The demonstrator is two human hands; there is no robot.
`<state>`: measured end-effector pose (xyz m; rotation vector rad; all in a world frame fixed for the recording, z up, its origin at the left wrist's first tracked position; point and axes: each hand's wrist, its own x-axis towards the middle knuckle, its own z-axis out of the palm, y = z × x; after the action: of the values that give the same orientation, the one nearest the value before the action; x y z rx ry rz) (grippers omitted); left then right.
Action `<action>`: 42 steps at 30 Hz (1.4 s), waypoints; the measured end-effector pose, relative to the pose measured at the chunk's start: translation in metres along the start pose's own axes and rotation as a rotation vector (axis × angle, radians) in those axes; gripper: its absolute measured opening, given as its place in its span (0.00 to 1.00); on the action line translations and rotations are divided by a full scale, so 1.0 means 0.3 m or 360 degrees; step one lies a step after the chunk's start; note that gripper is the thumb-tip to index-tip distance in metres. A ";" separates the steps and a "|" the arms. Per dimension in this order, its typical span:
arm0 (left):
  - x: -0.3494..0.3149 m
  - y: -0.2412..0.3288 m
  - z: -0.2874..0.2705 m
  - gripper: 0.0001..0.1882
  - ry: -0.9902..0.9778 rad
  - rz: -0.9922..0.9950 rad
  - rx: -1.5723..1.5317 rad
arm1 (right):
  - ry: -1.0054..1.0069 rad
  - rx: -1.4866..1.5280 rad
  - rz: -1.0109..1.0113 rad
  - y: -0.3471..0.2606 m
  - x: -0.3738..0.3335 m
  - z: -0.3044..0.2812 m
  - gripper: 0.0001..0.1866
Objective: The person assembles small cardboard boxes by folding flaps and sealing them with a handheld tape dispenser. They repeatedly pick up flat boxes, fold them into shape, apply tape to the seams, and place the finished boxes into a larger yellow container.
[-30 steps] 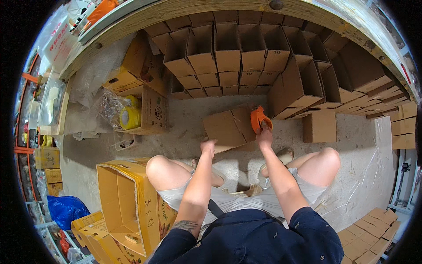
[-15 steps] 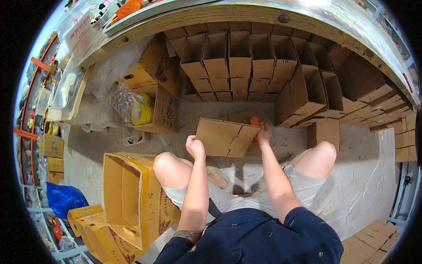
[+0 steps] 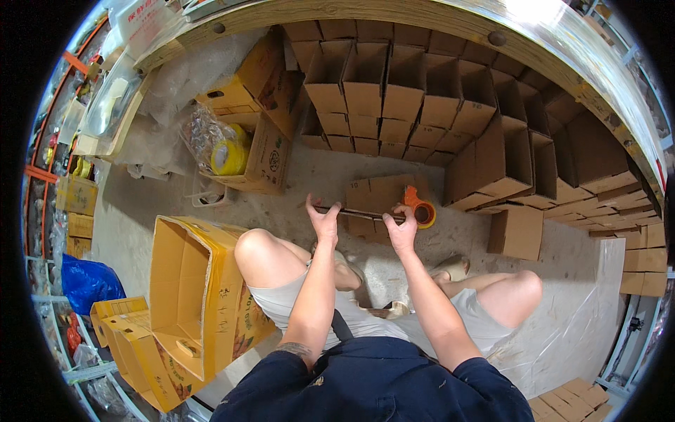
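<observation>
Head view: a cardboard piece (image 3: 362, 213) is edge-on above the floor (image 3: 562, 288), fingers of our left hand (image 3: 323, 221) and right hand (image 3: 401, 232) pinching its ends. We seem to be positioning it, which calls for an even grip. A tape dispenser (image 3: 410, 197) lies nearby; open boxes (image 3: 364, 99) stand beneath the table's (image 3: 478, 29) front edge.

A navy short-sleeved shirt (image 3: 380, 394) with small pale flecks (image 3: 318, 380) tops light grey shorts (image 3: 472, 329), a dark strap (image 3: 341, 327) lying over them. A tattoo (image 3: 295, 349) marks the left arm (image 3: 314, 299); the footwear (image 3: 453, 266), partly hidden, seems beige.
</observation>
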<state>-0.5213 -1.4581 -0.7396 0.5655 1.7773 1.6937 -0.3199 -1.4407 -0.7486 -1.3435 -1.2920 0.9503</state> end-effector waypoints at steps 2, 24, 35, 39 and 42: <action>0.006 -0.029 0.012 0.46 0.0117 -0.0127 -0.0043 | -0.0136 -0.0072 -0.0082 -0.013 0.012 0.017 0.17; 0.147 -0.122 0.151 0.47 -0.0761 0.0052 0.0777 | -0.0789 -0.0636 0.0792 0.235 0.377 -0.016 0.34; 0.141 -0.206 0.137 0.47 -0.0958 -0.0231 0.0501 | -0.0356 -0.0284 -0.0009 0.168 0.188 -0.085 0.20; 0.117 -0.226 0.158 0.42 -0.0891 0.0017 0.0437 | -0.0102 -0.0789 0.0433 0.331 0.167 -0.168 0.16; 0.105 -0.218 0.163 0.36 -0.0821 0.0066 0.0483 | -0.0354 -0.1348 0.0424 0.468 0.116 -0.158 0.16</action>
<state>-0.5037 -1.4070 -0.8084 1.0692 1.6437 1.1614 -0.2414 -1.4026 -0.8735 -2.1398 -1.8253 0.7566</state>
